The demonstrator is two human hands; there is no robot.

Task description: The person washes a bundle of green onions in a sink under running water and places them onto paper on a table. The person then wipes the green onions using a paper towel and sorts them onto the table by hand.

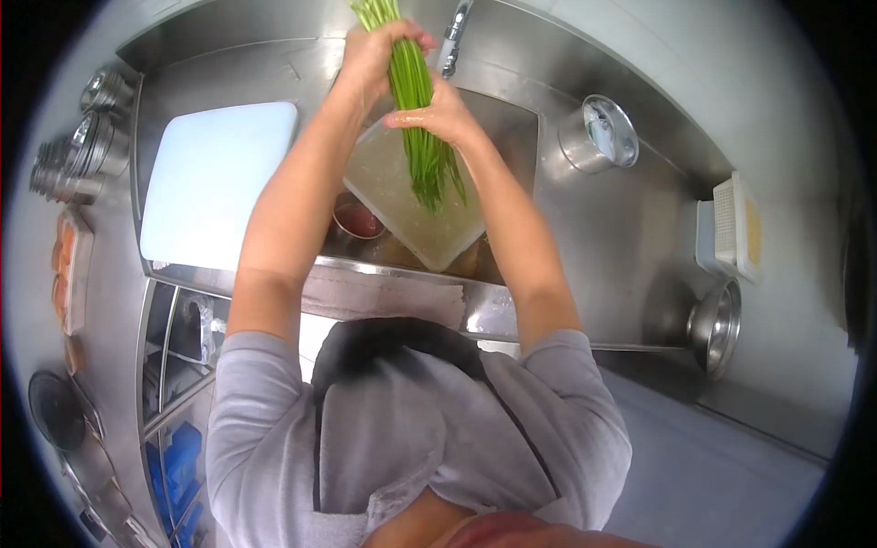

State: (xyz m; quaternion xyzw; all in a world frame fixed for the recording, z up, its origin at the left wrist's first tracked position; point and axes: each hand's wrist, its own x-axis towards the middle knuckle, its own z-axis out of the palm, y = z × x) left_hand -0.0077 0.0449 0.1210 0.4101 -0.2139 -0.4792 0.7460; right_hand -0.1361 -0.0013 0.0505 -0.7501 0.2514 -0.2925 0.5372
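Note:
A long bunch of green chives (426, 164) is held between my two hands, its thin leaf ends hanging down over a tub. My left hand (367, 62) is closed round the upper, paler part of the stalks. Lower down, my right hand (445, 111) wraps the bunch from the right, with its thumb across the front. Beneath the leaves a translucent rectangular tub (388, 178) of cloudy water sits at an angle in the steel sink (513, 151). The faucet (451, 41) is just behind my hands.
Left of the sink lies a white cutting board (219, 183). A small container with reddish contents (358, 220) is beside the tub. To the right stand a steel pot (583, 142), a white basket (724, 219) and a steel bowl (717, 329). A cloth (384, 298) hangs along the front edge.

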